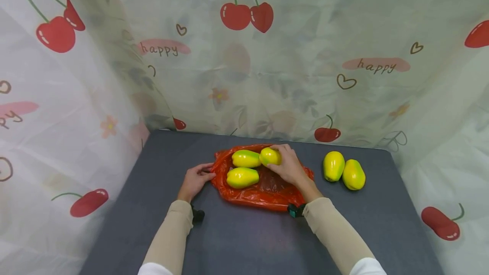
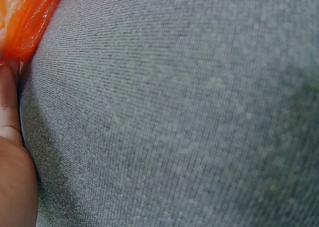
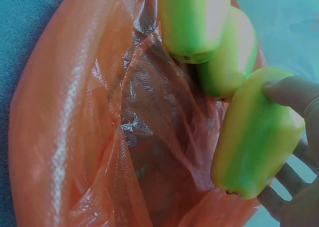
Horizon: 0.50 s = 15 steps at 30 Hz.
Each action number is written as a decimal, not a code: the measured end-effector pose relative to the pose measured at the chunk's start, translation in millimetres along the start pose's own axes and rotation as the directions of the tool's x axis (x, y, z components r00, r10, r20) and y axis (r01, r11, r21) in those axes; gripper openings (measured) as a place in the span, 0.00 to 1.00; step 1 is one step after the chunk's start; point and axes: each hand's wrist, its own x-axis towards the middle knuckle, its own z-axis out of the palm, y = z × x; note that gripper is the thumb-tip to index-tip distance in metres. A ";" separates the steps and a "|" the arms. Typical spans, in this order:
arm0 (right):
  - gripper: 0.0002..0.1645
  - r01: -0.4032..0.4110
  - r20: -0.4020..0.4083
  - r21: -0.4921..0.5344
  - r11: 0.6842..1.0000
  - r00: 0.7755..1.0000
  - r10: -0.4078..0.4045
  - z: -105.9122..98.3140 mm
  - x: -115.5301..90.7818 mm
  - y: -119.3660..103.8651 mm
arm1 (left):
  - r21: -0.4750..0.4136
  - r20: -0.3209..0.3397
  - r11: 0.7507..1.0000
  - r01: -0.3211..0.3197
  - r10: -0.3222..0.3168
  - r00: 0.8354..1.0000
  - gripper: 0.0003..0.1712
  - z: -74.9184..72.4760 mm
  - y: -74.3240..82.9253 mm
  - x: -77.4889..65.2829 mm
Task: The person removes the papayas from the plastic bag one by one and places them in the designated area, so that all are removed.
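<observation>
A red plastic bag point(image 1: 248, 199) lies spread with its mouth open upward. My left hand point(image 1: 193, 181) pinches the bag's left rim; only part of this hand and a corner of the bag point(image 2: 30, 23) show in the left wrist view. Over the bag's far right side, my right hand point(image 1: 289, 165) grips a yellow-green papaya point(image 1: 269, 157), thumb on one side and fingers on the other. In the right wrist view that papaya point(image 3: 254, 137) is tilted above the bag's opening. Two more papayas lie in the bag, one farther point(image 1: 245, 158) and one nearer point(image 1: 242, 178).
Two papayas, one left point(image 1: 333, 166) and one right point(image 1: 353, 175), lie side by side on the dark grey table point(image 1: 244, 241), right of the bag. A cherry-printed curtain point(image 1: 267, 67) hangs behind the table and along both sides.
</observation>
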 end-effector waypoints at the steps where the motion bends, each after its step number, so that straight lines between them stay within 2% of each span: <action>1: 0.37 0.006 -0.003 0.006 1.000 1.000 -0.006 -0.8 -0.8 -0.5 | 0.000 -0.001 1.000 -0.001 0.001 1.000 0.25 0.1 -0.3 0.0; 7: 0.38 0.021 -0.038 0.072 0.997 0.999 -0.019 -6.9 -7.7 -5.5 | -0.005 -0.006 1.000 -0.008 0.008 1.000 0.24 1.3 0.6 -0.6; 15: 0.40 0.001 -0.083 0.130 0.992 0.997 0.009 -14.2 -18.3 -11.1 | -0.008 -0.013 1.000 0.001 -0.001 1.000 0.24 2.1 1.6 -1.2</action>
